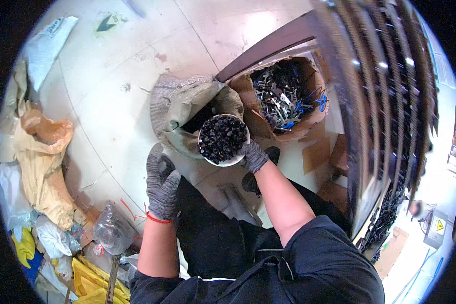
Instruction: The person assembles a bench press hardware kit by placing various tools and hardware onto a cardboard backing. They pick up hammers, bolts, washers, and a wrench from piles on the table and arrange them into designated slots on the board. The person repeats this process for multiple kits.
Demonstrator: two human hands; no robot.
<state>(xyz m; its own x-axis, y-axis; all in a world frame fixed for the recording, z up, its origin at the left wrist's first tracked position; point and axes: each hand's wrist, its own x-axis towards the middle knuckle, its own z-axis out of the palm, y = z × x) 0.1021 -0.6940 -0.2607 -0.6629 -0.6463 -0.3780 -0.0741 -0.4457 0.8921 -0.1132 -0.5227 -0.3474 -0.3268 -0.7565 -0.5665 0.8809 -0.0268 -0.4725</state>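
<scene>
The right hand (253, 156), in a grey knit glove, is closed around the lower right rim of a white bowl (223, 139) heaped with small dark metal parts. The bowl is held level and sits over the open mouth of a grey woven sack (180, 106), touching or just above its folded edge; which of the two cannot be told.

The left hand (162, 185), also gloved, hangs below and to the left of the bowl with its fingers loosely curled and nothing in its grip. It is apart from the bowl, so the right hand alone carries the weight.

To the right of the bowl, just beside it, stands a brown cardboard box (289, 101) filled with mixed metal pieces and a few blue ones. Well to the left of the bowl, crumpled brown paper (43, 157) and plastic bags (109, 230) lie on the pale floor (111, 66).
</scene>
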